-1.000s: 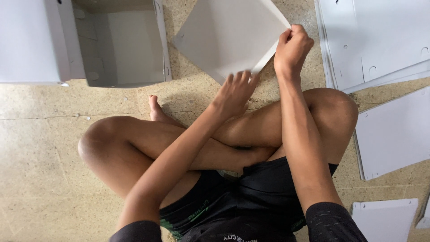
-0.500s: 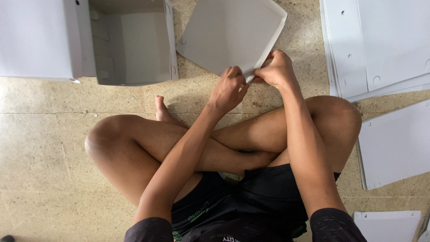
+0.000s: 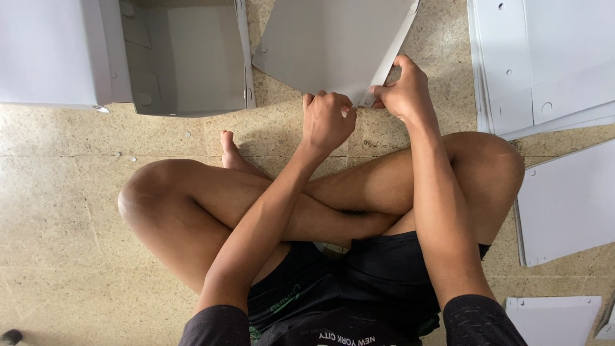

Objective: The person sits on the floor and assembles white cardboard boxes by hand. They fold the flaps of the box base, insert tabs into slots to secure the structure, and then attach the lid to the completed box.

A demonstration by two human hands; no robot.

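I look down at my crossed legs on the speckled floor (image 3: 57, 211). The flat grey cardboard sheet (image 3: 333, 41) lies on the floor at 12 o'clock from my knees, its near corner pointing at me. My left hand (image 3: 327, 120) is closed on the near edge of this sheet, the fingers curled over it. My right hand (image 3: 400, 90) pinches the folded flap (image 3: 392, 54) on the sheet's right side, thumb and fingers narrow around it.

I judge the sheet is light and thin, stiff enough to keep flat but easy to bend along its crease lines. It may dent or tear if I squeeze hard, and the smooth surface could slip. The best place to hold is close to the corner and along the folded edge, where it is double.

At 10 o'clock stands an open grey box (image 3: 186, 57). More flat panels (image 3: 544, 57) are stacked at 2 o'clock.
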